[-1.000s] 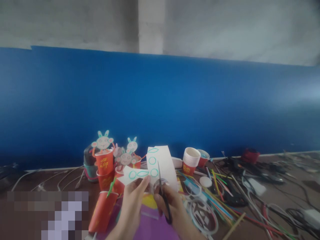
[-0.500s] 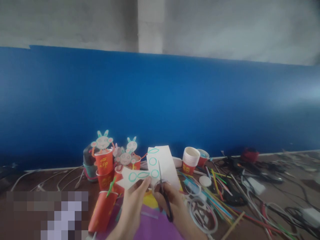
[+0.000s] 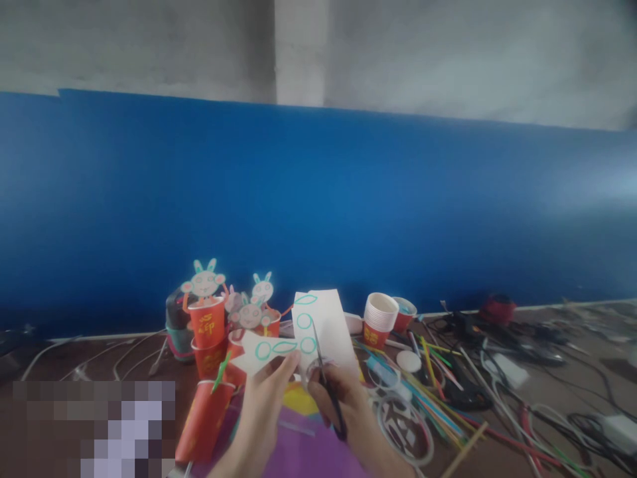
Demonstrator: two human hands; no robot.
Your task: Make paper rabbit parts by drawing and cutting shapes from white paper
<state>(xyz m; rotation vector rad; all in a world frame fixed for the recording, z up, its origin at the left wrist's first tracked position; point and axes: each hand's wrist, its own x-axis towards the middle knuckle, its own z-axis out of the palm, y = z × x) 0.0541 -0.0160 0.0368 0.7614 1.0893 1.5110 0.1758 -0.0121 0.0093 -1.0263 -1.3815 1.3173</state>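
Note:
My left hand [image 3: 269,388] is closed on a sheet of white paper [image 3: 328,318], thumb on top near its lower left part. Teal circles and leaf shapes are drawn along the paper's left side. In my right hand [image 3: 343,395] is a pair of dark-handled scissors [image 3: 334,405], with the blades pointing up across the paper beside the circles. The blades look almost closed; whether they bite into the paper, I cannot tell. Just left of the paper stand red paper cups [image 3: 208,322], topped by paper rabbit figures [image 3: 204,284].
A tipped red cup [image 3: 204,421] lies at left, near purple sheet material [image 3: 308,448]. To the right are a stack of cups [image 3: 380,318], a tape roll [image 3: 405,428] with white scraps inside, coloured pipe cleaners [image 3: 432,405] and tangled cables [image 3: 537,392]. A blue panel [image 3: 318,199] stands behind.
The scissors have tilted slightly left, so their tip sits nearer the upper circle. The paper and my left hand have barely shifted.

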